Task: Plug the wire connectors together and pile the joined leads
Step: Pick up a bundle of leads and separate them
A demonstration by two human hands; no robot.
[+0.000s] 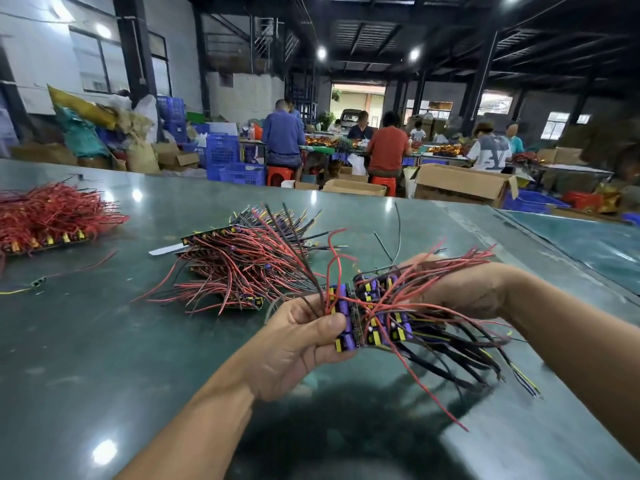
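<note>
Above the green table (138, 341) I hold a panel of small circuit boards (370, 317) with purple and yellow parts and many red and black leads. My left hand (298, 337) pinches its left edge, thumb on top. My right hand (460, 289) grips the right side from behind, with leads (450, 358) spilling over and below it. A pile of similar wired boards (242, 265) lies on the table just beyond my left hand. Another heap of red-wired boards (48, 216) sits at the far left.
A loose red wire (97, 261), a yellow wire (14, 291) and a white slip (164, 250) lie on the table at left. A second table (588, 244) adjoins at right. Beyond are cardboard boxes (460, 185), blue crates (239, 173) and seated people (388, 147).
</note>
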